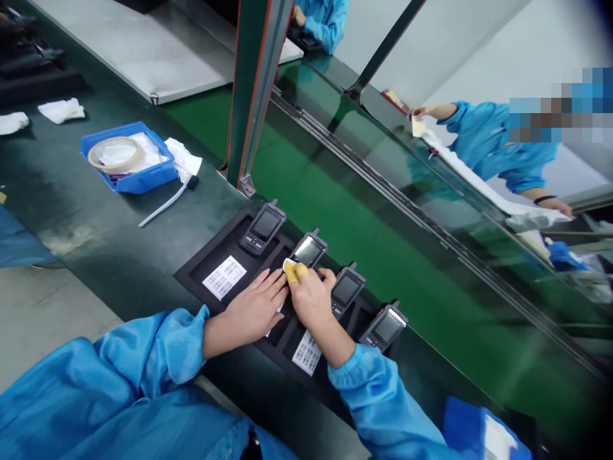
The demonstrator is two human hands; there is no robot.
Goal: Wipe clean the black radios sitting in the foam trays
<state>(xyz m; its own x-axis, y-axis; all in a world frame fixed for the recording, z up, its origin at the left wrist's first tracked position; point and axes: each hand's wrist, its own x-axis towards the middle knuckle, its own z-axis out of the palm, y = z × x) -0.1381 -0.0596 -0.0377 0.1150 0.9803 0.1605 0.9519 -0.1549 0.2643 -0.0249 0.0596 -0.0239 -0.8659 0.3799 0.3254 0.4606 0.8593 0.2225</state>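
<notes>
We are keeping our left hand point(253, 310) and our right hand point(312, 303) together, side by side over a black tray point(194, 276) on the dark worktop point(119, 236). The yellow finger cots point(293, 272) on our right fingers are pinching a small white slip point(288, 263) at the lower edge of a handheld terminal point(309, 250), second in a row of four sitting in the tray. Our left hand is lying flat with its fingertips just beside the slip, and we cannot tell whether it is gripping anything. The other terminals are standing at about eleven, two and three o'clock from our hands. Two printed barcode labels are lying in the tray, one point(224, 277) at ten o'clock and one point(306, 352) at six. Farther out at ten o'clock, a blue plastic tray point(163, 172) is holding a roll of tape point(116, 154) on white cloth point(148, 150), with a white strip point(165, 206) lying nearby. At twelve, a metal post point(253, 89) is rising beside a green belt point(335, 179). Beyond a glass panel point(383, 160) at two o'clock, a co-worker's hand point(421, 112) is holding a pale card point(419, 126).
</notes>
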